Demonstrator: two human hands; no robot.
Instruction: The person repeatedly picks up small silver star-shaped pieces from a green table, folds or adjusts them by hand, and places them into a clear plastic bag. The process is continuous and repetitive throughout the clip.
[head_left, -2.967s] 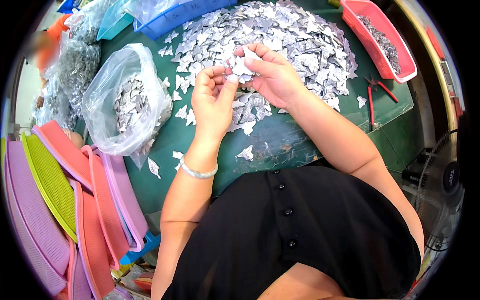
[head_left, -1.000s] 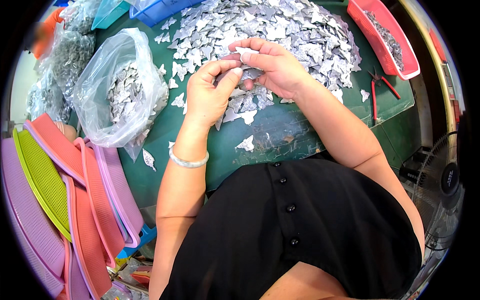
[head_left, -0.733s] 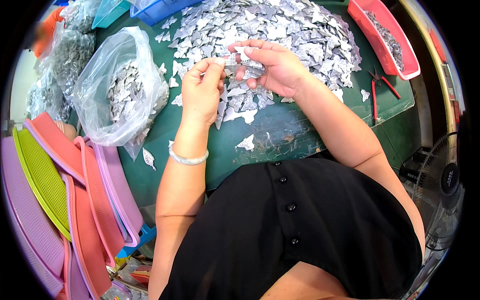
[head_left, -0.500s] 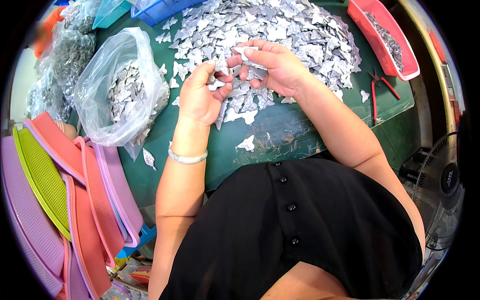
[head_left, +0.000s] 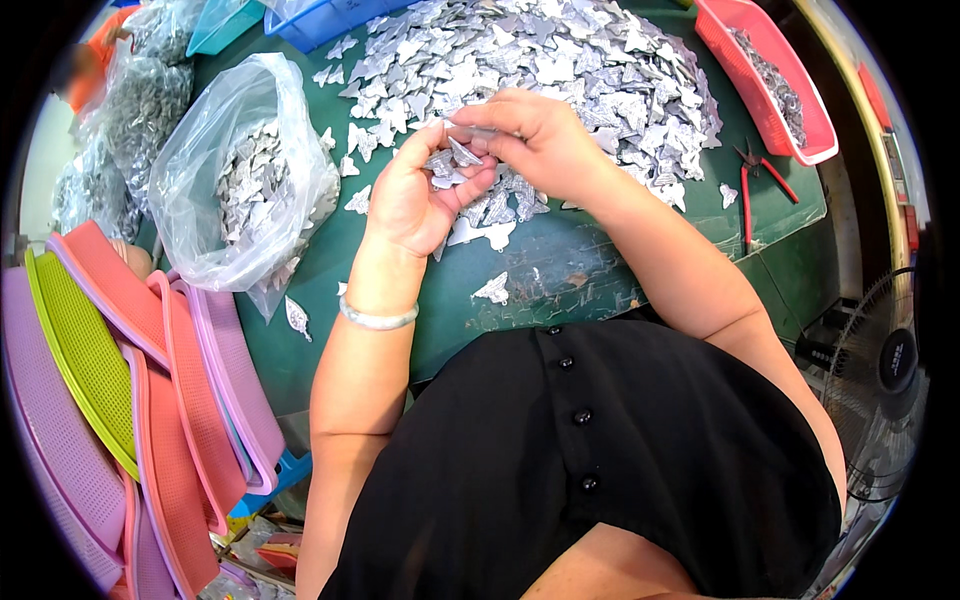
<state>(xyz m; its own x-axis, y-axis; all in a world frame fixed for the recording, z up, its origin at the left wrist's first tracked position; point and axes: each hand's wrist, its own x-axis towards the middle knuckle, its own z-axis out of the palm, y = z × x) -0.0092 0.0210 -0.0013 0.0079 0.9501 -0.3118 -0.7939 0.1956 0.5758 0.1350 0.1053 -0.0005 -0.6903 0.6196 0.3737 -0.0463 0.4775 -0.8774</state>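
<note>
Several silvery butterfly-shaped metal pieces [head_left: 443, 168] lie in my left hand [head_left: 402, 207], its fingers curled around them. My right hand [head_left: 552, 148] meets it at the fingertips, pinching a thin metal piece [head_left: 473, 131] seen edge-on. Both hands are over the near edge of a large heap of like metal pieces [head_left: 600, 75] on the green table [head_left: 420, 330]. To the left, a clear plastic bag [head_left: 185, 225] stands open with more such pieces inside. One loose butterfly piece [head_left: 493, 289] lies nearer me, and a leaf-shaped piece [head_left: 298, 317] is below the bag.
Red-handled pliers [head_left: 747, 205] lie to the right, near a pink basket [head_left: 822, 130] of small metal parts. Stacked plastic baskets [head_left: 90, 350] crowd the left side. A blue bin [head_left: 325, 28] stands at the back. At the right is a black fan [head_left: 897, 358].
My hands have come together. The right hand has turned and shifted slightly toward the left one, and the left palm now shows the pieces it holds.
</note>
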